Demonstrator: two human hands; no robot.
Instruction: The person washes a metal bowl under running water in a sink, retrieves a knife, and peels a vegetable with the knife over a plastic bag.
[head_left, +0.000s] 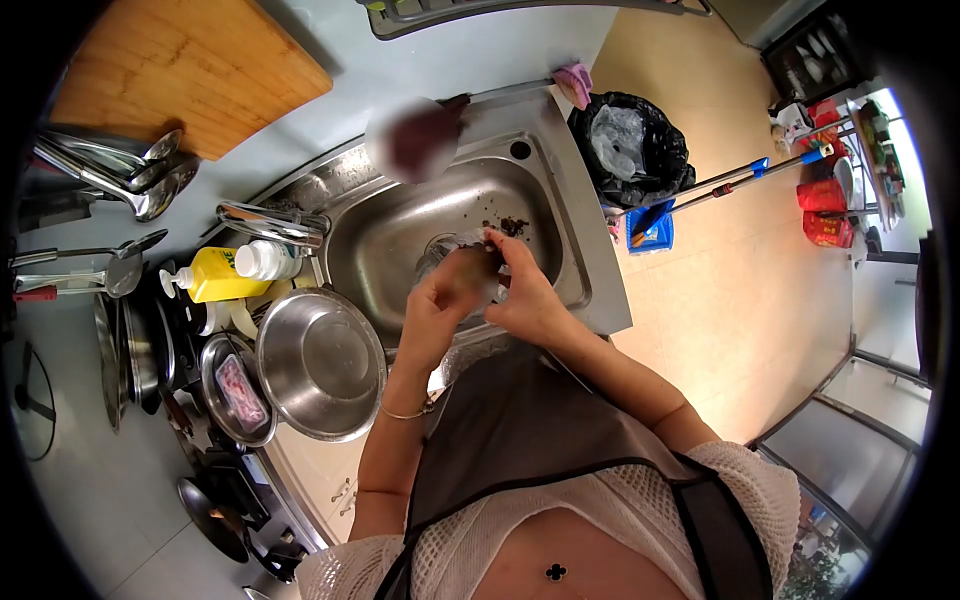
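Both hands are together over the near part of the steel sink (360, 250). My left hand (436, 308) is closed, its fingers curled round a crinkled clear plastic bag (437, 253). From the other side, my right hand (527, 298) grips the bag too, with thumb and fingers bent towards the left hand. A blurred brownish patch lies between the hands, and I cannot make out what it is. Dark crumbs or scraps (513, 226) lie on the sink floor just beyond my right hand.
Left of the sink stand a steel basin (322, 362), a smaller bowl (216, 385) with a wrapped pack of meat (241, 392), and a yellow pump bottle (218, 275). A bin lined with a black bag (635, 180) stands right. A blurred dark-red thing (415, 143) is at the sink's back edge.
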